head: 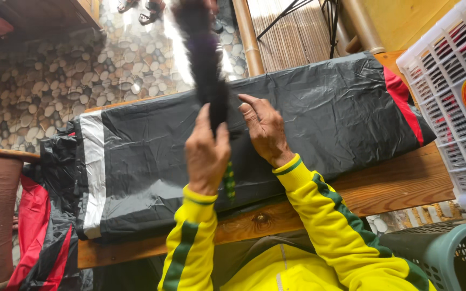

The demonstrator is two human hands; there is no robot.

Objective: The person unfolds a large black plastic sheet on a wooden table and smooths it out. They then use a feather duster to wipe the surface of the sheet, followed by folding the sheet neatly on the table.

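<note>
A: Where does the camera sit?

B: There is one view, worn on the person's head, looking steeply down over yellow sleeves (319, 215) at a wooden table (400, 183) close below.

A: How much does it take in?

B: The pebble floor (55, 75) lies beyond the table's far edge, with a white crate (449, 81) at the right edge.

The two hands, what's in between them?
In the head view, a dark fuzzy strip rises between the left hand, which grips it, and the right hand resting on black plastic sheet.
</note>
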